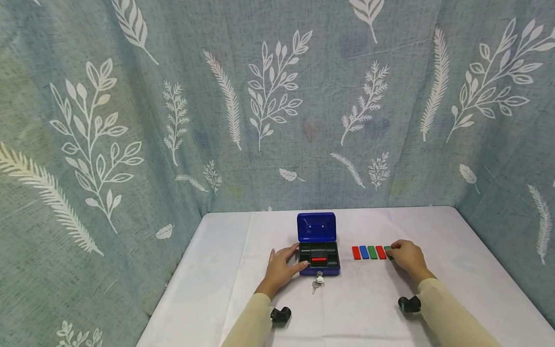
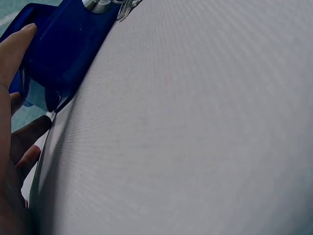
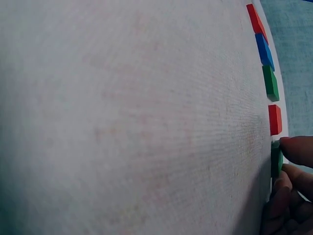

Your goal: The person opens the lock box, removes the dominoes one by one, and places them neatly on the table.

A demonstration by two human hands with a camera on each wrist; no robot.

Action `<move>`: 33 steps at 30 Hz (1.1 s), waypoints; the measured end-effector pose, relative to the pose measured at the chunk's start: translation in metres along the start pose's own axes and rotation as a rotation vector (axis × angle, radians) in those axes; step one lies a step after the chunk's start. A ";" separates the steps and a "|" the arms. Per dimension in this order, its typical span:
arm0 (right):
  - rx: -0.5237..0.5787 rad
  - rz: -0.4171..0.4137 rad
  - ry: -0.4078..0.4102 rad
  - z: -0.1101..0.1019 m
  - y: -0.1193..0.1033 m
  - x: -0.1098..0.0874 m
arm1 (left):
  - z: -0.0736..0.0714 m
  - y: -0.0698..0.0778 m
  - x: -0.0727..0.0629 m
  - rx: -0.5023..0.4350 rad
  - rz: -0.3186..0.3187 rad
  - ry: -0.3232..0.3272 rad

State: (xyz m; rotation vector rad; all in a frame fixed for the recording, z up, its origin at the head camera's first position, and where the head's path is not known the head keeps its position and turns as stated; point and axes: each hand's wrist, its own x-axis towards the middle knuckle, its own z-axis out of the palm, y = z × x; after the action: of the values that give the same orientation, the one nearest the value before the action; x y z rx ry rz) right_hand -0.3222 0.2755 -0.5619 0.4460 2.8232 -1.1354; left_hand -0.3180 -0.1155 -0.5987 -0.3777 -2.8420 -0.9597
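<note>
A blue cash box (image 1: 319, 272) stands on the table with its lid (image 1: 316, 227) raised and a black compartment tray (image 1: 332, 247) inside. One red block (image 1: 319, 259) lies in the tray's middle part. My left hand (image 1: 281, 271) rests against the box's left side, its thumb (image 2: 18, 44) over the edge and the other fingers spread alongside. To the right of the box, my right hand (image 1: 407, 256) pinches a green block (image 3: 277, 159) between thumb and fingertips, at the right end of a row of blocks.
Left of the held block are a red block (image 1: 381, 252), a green block (image 1: 372, 252), a blue block (image 1: 364, 252) and another red block (image 1: 356, 252). Keys (image 1: 315, 286) hang from the box's front lock. A patterned curtain (image 1: 277, 159) stands behind the white table (image 1: 347, 313).
</note>
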 end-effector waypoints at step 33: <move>0.106 0.019 0.022 0.000 0.007 -0.010 | 0.003 -0.005 0.000 -0.008 0.009 0.018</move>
State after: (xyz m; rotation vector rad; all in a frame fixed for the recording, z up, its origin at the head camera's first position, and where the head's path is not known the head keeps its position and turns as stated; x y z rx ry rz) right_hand -0.3111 0.2776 -0.5652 0.4938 2.7799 -1.2894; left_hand -0.3199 -0.1176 -0.6044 -0.3801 -2.8191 -0.9686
